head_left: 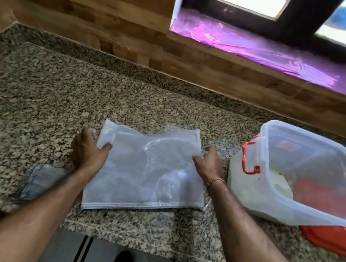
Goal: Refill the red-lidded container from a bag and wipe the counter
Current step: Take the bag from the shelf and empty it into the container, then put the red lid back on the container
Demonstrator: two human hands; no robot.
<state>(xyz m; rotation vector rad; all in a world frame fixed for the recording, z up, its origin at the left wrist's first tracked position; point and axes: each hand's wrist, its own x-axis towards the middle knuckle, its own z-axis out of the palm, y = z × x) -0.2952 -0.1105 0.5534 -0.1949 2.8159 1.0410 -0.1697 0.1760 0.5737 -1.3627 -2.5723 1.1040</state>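
Fingers, left hand (88, 153): curled over the left edge of the bag (149, 170), thumb lying on top of it, pinching the plastic.
Fingers, right hand (209, 163): closed on the bag's right edge near its far corner, thumb on top; a thin cord bracelet sits on that wrist.
Bag: clear, flat and looking empty, lying on the bench (35, 95) between the two hands, its sealed seam along the near side.
Container (311, 178): translucent plastic tub, lid off, standing on the bench just right of the right hand; a red latch handle hangs on its near-left wall. Pale contents fill the lower part, with a red shape showing through the bottom.
Lid (337, 240): red, lying flat on the bench, tucked partly under the container's near side.
Cloth (40, 181): grey-blue, crumpled, on the bench near the front edge, partly under the left forearm.
Bench: speckled grey, black and tan granite with a raised strip of the same stone along the back.
Wall (86, 0): brown wood-look panels behind the bench.
Window (303, 13): dark frame at upper right, bright panes, with a shiny purple-pink sill (251, 45).
Floor: grey with dark stripes, seen below the bench edge, with dark footwear partly in view.
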